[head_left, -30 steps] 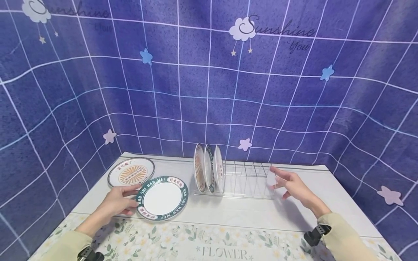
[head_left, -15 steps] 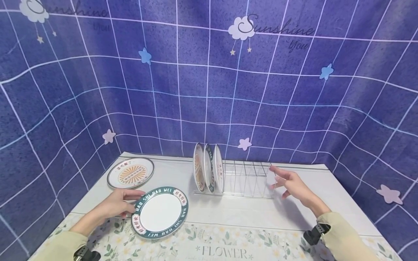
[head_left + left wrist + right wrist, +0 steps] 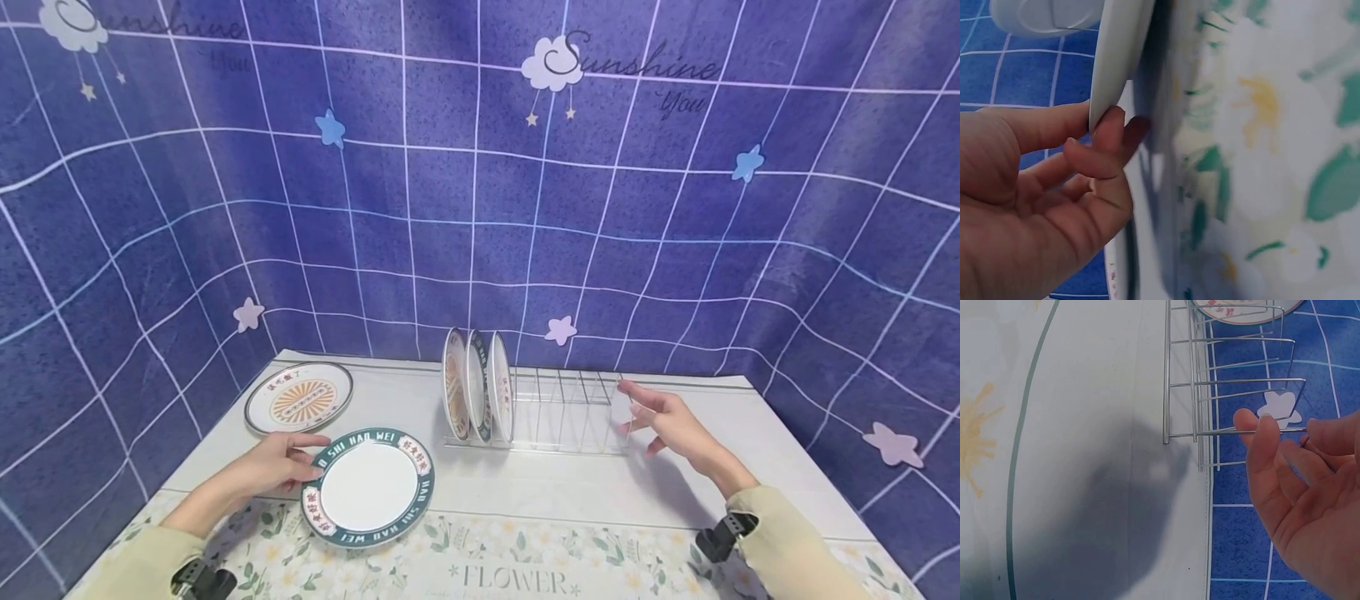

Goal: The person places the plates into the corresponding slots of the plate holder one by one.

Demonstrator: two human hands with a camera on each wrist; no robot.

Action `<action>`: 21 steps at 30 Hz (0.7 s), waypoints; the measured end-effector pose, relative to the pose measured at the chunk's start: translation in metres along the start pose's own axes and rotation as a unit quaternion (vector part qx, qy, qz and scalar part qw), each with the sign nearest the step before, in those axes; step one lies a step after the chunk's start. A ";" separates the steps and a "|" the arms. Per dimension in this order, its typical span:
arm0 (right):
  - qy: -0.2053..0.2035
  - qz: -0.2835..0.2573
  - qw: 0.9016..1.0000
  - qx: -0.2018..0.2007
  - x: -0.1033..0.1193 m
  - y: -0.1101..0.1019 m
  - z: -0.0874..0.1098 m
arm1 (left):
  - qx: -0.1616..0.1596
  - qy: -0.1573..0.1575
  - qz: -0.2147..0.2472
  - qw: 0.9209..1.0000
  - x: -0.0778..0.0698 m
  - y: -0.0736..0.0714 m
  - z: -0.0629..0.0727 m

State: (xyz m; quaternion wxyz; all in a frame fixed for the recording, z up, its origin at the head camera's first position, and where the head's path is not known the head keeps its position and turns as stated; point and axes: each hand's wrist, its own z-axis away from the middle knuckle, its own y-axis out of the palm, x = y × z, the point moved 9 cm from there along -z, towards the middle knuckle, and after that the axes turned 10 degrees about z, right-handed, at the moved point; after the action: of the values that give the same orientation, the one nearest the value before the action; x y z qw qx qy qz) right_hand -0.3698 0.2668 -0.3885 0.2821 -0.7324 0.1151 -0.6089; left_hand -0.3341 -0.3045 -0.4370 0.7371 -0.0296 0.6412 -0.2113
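My left hand (image 3: 258, 473) pinches the left edge of a white plate (image 3: 370, 486) with a green lettered rim. Thumb and fingers lie on opposite faces of that edge in the left wrist view, where the plate (image 3: 1117, 53) is seen edge-on, raised off the cloth. At the right end of a wire dish rack (image 3: 1167, 375), my right hand (image 3: 678, 432) pinches the end wire between thumb and fingers. Three plates stand on edge in the rack's left slots: an orange-patterned plate (image 3: 454, 387), a green-rimmed plate (image 3: 483, 392) and a white plate (image 3: 502, 387).
Another plate (image 3: 300, 397) with an orange sunburst lies flat at the back left. A flowered cloth (image 3: 480, 550) covers the front of the white table (image 3: 540, 492). Blue gridded curtain (image 3: 480, 208) closes off the back and both sides.
My left hand has drawn the green-rimmed plate slightly toward me, off the sunburst plate's edge, and turned it a little. The right hand stays at the rack's end.
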 end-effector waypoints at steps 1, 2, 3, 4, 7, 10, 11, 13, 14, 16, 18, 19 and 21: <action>-0.002 0.000 1.000 0.001 0.001 0.000 0.000 | 0.014 0.000 0.010 1.000 -0.001 0.002 0.001; -0.003 0.001 1.000 0.001 0.002 0.000 0.000 | 0.025 -0.003 0.018 1.000 -0.001 0.003 0.001; -0.002 0.000 1.000 0.001 0.001 0.000 0.000 | 0.034 -0.005 0.024 0.999 -0.002 0.004 0.002; -0.002 0.000 1.000 0.001 0.001 0.000 0.000 | 0.042 -0.004 0.029 0.999 -0.004 0.005 0.003; -0.003 0.003 1.000 0.001 0.001 0.000 0.000 | 0.049 -0.006 0.034 0.998 -0.007 0.007 0.006; -0.002 0.005 1.000 0.000 0.000 -0.001 -0.001 | 0.047 -0.006 0.041 0.998 -0.013 0.011 0.009; 0.001 0.005 1.000 -0.001 -0.001 -0.001 0.000 | 0.047 -0.006 0.043 0.998 -0.014 0.012 0.010; 0.004 0.005 1.000 0.000 -0.002 -0.001 0.000 | 0.050 -0.005 0.052 0.997 -0.018 0.014 0.012; 0.006 0.005 1.000 0.000 -0.003 -0.001 0.000 | 0.051 -0.005 0.057 0.997 -0.019 0.015 0.012; 0.007 0.006 1.000 -0.001 -0.004 -0.002 0.000 | 0.057 -0.009 0.081 0.995 -0.021 0.018 0.013; 0.005 0.008 1.000 0.000 -0.003 -0.002 0.000 | 0.066 -0.013 0.108 0.992 -0.022 0.021 0.014; 0.004 0.008 1.000 0.000 -0.003 -0.002 0.000 | 0.068 -0.015 0.122 0.990 -0.023 0.022 0.014; 0.003 0.007 1.000 0.000 -0.003 -0.002 0.000 | 0.076 -0.017 0.151 0.985 -0.024 0.025 0.014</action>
State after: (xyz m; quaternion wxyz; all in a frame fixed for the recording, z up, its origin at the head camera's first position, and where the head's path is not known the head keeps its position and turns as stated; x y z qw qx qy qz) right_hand -0.3713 0.2701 -0.3901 0.2864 -0.7295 0.1214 -0.6092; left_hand -0.3157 -0.2764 -0.4199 0.7714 0.1199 0.6078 -0.1452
